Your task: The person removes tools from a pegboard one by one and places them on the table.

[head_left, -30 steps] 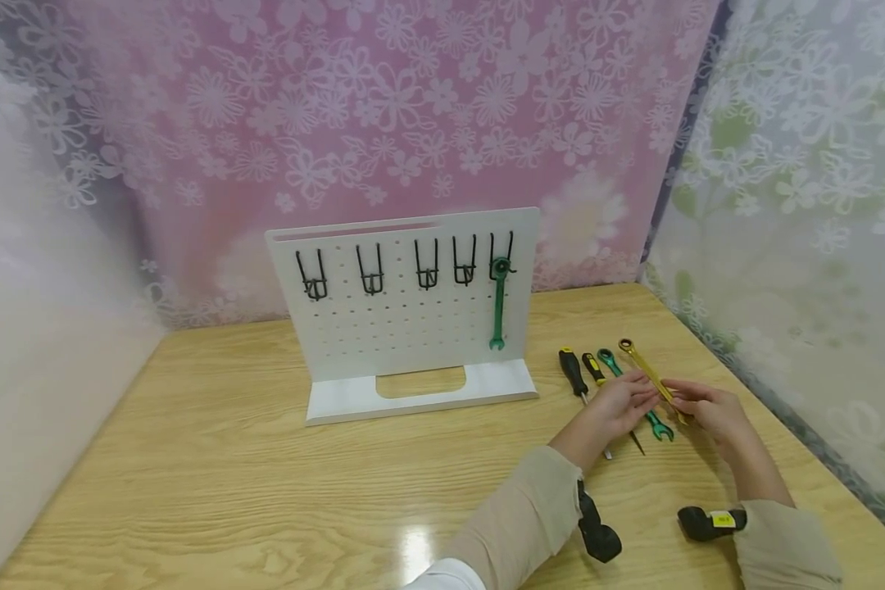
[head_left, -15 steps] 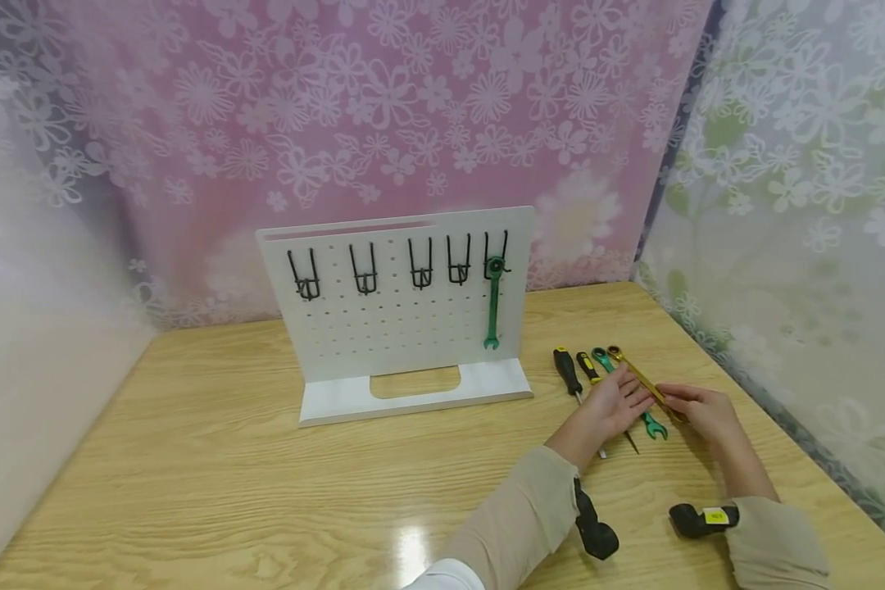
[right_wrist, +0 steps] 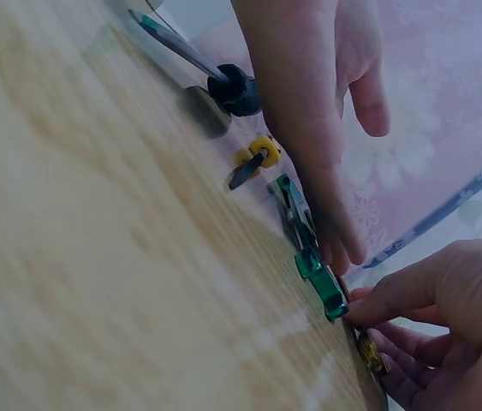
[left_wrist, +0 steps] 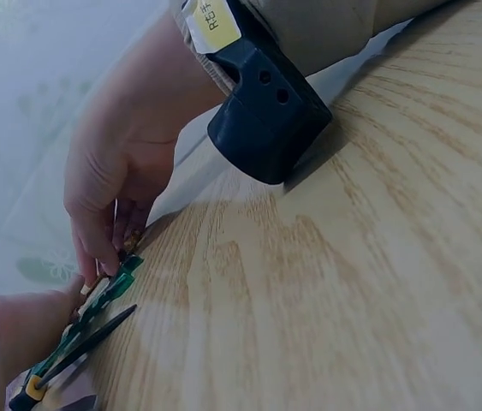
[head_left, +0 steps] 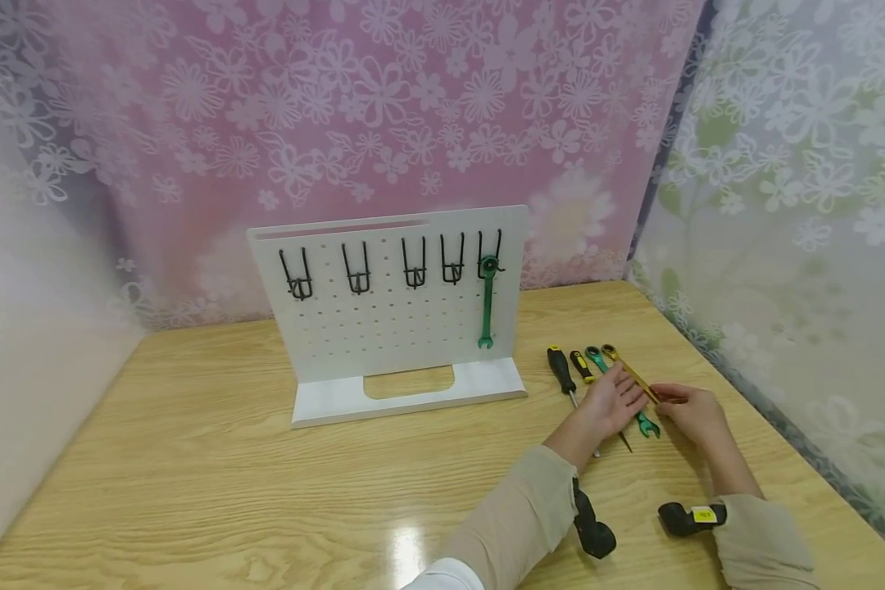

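Note:
On the right of the head view, my right hand [head_left: 692, 414] pinches the lower end of a gold ratcheting wrench [head_left: 632, 374]; the right wrist view shows thumb and fingers at that end [right_wrist: 371, 353]. My left hand [head_left: 612, 403] is turned palm up with its fingers extended, their tips beside the gold wrench's shaft. Whether they touch it, I cannot tell. Partly hidden under the left hand lies a green ratcheting wrench [head_left: 646, 424]. To its left are a small black-and-yellow screwdriver [head_left: 579, 365] and a larger black-handled screwdriver [head_left: 559, 367], their shafts partly covered by the hand.
A white pegboard stand [head_left: 398, 336] stands mid-table with several black hooks. Another green wrench [head_left: 487, 307] hangs from its rightmost hook. Wrist cameras [head_left: 593, 528] sit at both cuffs. Floral curtains [head_left: 782, 246] border the wooden table [head_left: 214, 475].
The gold wrench has shifted left, its ring end now close beside the green wrench's ring end. The right hand moved slightly with it. The head view has turned a little right.

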The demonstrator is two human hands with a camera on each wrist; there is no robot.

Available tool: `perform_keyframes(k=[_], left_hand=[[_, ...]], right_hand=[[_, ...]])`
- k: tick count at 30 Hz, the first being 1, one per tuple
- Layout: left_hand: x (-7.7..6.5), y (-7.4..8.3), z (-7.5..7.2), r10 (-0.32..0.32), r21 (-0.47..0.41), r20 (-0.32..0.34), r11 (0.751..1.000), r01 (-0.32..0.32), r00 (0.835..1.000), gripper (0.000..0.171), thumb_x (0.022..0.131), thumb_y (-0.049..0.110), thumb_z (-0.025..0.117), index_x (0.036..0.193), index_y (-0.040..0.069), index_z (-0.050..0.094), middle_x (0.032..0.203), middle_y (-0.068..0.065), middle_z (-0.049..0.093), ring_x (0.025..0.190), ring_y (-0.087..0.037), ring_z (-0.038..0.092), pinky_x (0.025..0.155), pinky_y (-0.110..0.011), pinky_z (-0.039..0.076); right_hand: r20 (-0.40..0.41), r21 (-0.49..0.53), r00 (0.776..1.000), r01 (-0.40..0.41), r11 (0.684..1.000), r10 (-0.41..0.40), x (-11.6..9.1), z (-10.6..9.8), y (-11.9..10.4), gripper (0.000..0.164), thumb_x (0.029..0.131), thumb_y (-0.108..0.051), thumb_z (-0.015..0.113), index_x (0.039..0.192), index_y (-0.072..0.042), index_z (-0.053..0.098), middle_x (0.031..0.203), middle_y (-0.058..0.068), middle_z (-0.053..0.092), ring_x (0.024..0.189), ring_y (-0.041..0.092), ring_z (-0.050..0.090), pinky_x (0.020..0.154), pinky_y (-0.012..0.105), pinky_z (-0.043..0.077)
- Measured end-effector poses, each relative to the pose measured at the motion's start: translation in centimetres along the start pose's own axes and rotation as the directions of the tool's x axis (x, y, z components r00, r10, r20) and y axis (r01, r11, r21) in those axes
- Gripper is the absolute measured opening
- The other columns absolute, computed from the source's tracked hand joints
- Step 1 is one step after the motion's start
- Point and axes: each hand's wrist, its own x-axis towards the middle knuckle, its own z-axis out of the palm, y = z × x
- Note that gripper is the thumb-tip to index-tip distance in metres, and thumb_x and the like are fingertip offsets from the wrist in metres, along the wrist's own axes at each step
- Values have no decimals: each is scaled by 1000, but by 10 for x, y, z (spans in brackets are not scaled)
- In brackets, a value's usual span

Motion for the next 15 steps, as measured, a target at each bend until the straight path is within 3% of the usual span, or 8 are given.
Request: perform_keyframes(k=[8, 12, 14, 15], left_hand=[[-5, 9, -2, 4, 19, 16, 1000, -4, 1000, 56, 98, 23, 44, 135, -15, 27, 140, -32, 25, 128, -43, 25, 102, -49, 27], [-11, 16, 1, 16, 46, 60, 999, -19, 998, 54, 98, 24, 45, 134, -14, 31, 138, -32, 28, 127, -43, 27, 102, -48, 28], [-16, 22, 4, 32, 69, 84, 997, -37, 996, 52, 99, 24, 44, 133, -13, 34, 136, -31, 32, 126, -43, 29, 102, -48, 29], [-19, 25, 6, 42, 83, 94, 995, -50, 995, 50, 99, 24, 43, 133, -12, 36, 134, -31, 34, 125, -43, 30, 102, -47, 29]], right_hand=[[21, -35, 1000, -14, 999, 15, 0, 1, -3, 34, 86, -4, 57, 114, 15, 54, 109, 34, 54, 99, 48, 50, 76, 51, 44], [13, -20, 1000, -23, 1000, 24, -4, -7, -7, 36, 91, -11, 54, 117, 13, 53, 111, 33, 54, 98, 47, 50, 74, 50, 46], [-6, 15, 1000, -21, 1000, 21, -5, -10, -9, 36, 93, -13, 51, 119, 13, 53, 111, 32, 54, 97, 45, 51, 71, 45, 48], [-20, 32, 1000, -17, 999, 18, -4, -11, -5, 36, 94, -16, 51, 119, 10, 54, 107, 25, 60, 94, 38, 55, 68, 41, 49]])
